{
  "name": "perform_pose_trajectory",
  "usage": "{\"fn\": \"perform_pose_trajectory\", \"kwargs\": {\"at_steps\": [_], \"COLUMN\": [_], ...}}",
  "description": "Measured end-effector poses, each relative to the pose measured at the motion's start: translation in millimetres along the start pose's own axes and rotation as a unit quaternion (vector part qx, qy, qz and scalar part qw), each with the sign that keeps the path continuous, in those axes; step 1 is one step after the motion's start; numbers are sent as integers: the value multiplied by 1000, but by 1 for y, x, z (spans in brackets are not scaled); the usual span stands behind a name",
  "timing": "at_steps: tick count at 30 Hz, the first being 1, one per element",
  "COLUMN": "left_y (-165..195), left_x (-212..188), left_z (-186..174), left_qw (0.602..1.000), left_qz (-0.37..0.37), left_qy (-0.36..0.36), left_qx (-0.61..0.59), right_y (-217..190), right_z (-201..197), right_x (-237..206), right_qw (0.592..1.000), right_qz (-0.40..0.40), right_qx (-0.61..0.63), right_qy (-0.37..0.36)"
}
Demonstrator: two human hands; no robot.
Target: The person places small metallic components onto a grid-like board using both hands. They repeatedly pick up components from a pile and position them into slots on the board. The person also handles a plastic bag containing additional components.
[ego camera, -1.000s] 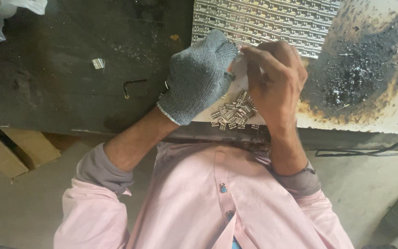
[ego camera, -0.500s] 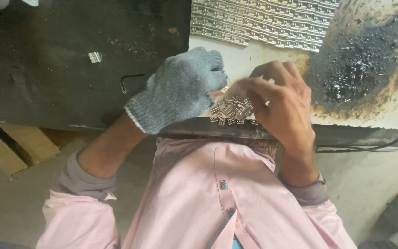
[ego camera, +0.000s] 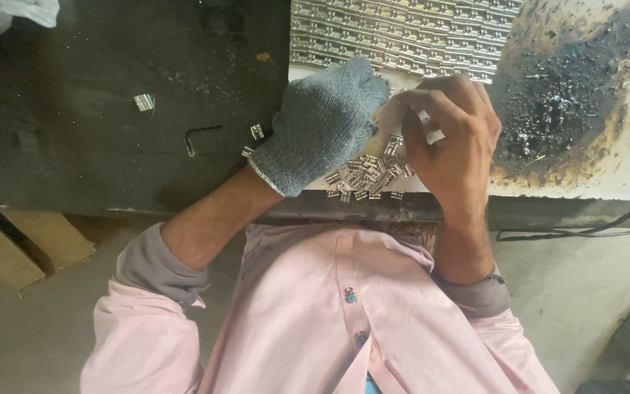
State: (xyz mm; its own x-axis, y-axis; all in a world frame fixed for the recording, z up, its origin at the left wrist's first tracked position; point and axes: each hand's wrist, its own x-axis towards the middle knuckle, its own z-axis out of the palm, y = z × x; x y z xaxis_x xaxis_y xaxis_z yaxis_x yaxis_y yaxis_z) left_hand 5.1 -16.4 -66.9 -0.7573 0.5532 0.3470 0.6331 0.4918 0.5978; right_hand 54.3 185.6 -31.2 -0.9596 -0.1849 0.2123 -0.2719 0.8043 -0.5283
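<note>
Two hands sort tiny metal bits.
The gloved left hand point(ego camera: 324, 124) and bare right hand point(ego camera: 446, 135) pinch one together; many rows point(ego camera: 402, 33) sit at 12 o'clock, a loose pile point(ego camera: 366, 179) waits below.

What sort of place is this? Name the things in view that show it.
Probably a small metal workshop: a dark, gritty workbench, a heap of small metal parts by the gloved left hand, rows of them, and a hex key.

Workshop: scorched bench point(ego camera: 585, 95), loose metal clips point(ego camera: 366, 179).
</note>
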Motion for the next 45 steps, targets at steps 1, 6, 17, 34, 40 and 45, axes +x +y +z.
{"fn": "perform_pose_trajectory", "kwargs": {"at_steps": [1, 6, 17, 34, 40, 45], "left_y": [1, 1, -2, 28, 20, 18], "left_x": [2, -1, 6, -4, -2, -4], "left_z": [1, -3, 17, 0, 6, 1], "left_qw": [1000, 1000, 999, 997, 999, 998], "left_qz": [-12, 5, -15, -16, -20, 21], "left_qy": [0, -7, 44, -76, -41, -53], "left_qx": [-3, -11, -6, -26, -29, -28], "right_y": [1, 6, 8, 0, 17, 20], "right_z": [1, -3, 13, -20, -20, -21], "right_x": [0, -5, 7, -20, -18, -25], "right_qw": [1000, 1000, 998, 997, 993, 997], "right_qz": [13, -10, 6, 5, 84, 69], "right_qx": [6, -20, 8, -22, 66, 5], "right_qy": [0, 11, 66, -74, -46, -17]}}
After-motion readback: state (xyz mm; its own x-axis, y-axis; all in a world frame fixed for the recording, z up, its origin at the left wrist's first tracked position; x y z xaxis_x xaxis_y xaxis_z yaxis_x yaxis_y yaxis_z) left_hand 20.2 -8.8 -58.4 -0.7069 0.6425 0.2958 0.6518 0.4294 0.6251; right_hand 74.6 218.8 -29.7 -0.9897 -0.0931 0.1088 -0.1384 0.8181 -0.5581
